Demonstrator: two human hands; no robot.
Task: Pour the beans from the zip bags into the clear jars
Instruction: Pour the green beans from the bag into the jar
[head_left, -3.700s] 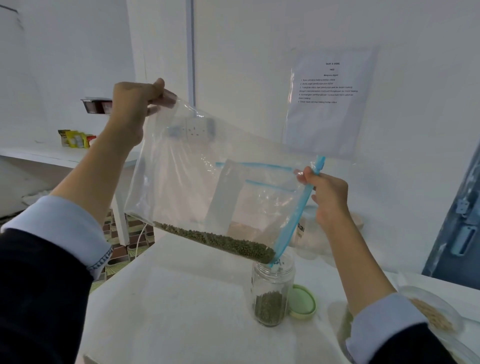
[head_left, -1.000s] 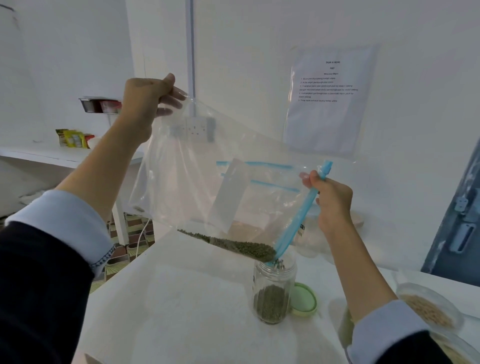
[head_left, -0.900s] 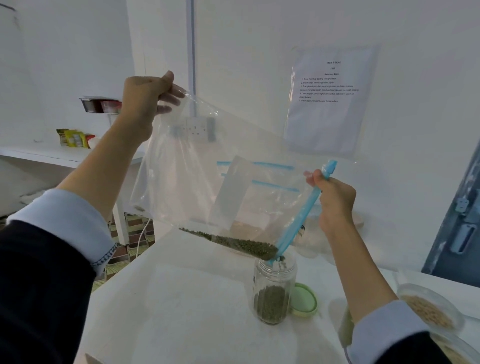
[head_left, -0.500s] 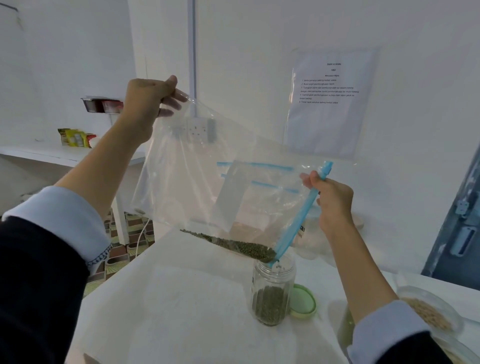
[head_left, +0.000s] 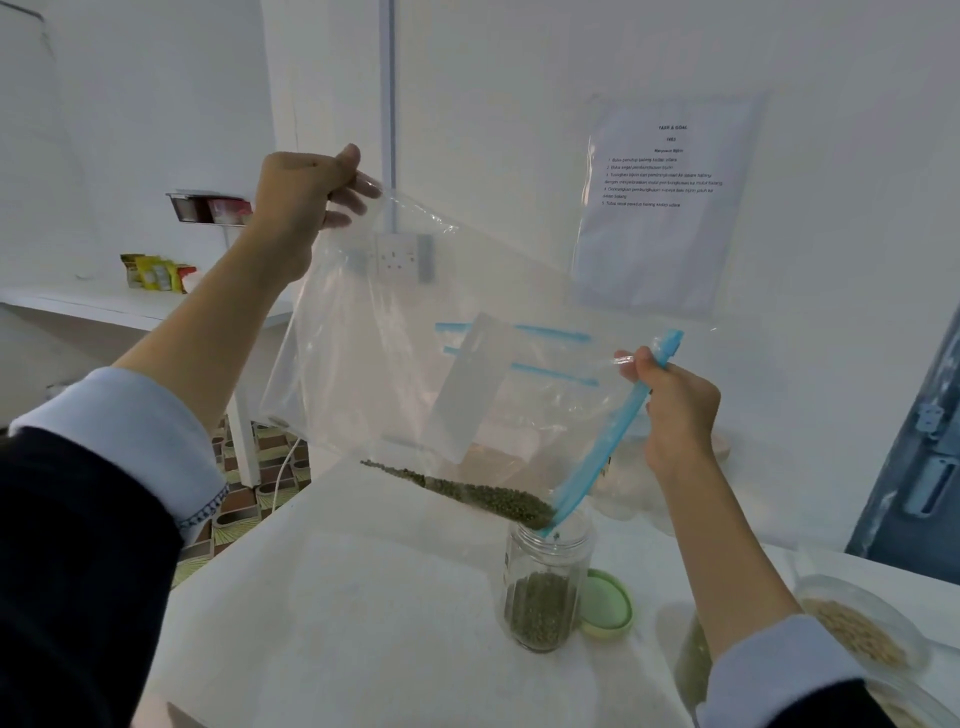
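A large clear zip bag (head_left: 395, 353) with a blue zip strip (head_left: 608, 441) hangs tilted over the table. My left hand (head_left: 301, 202) pinches its raised bottom corner. My right hand (head_left: 675, 410) grips the zip end. A thin line of green beans (head_left: 483, 493) lies along the bag's lower fold, down to the open corner at the mouth of a clear jar (head_left: 545, 582). The jar stands upright on the white table (head_left: 337, 623), roughly one third full of green beans.
A green lid (head_left: 605, 603) lies beside the jar on its right. More zip bags and jars stand behind the held bag. Containers of tan grains (head_left: 857, 629) sit at the right edge. A second jar with green contents (head_left: 693, 660) shows under my right forearm.
The pile of beans inside the bag has shrunk to a thin line and the level in the jar has risen. My left hand has lifted the bag's corner slightly higher.
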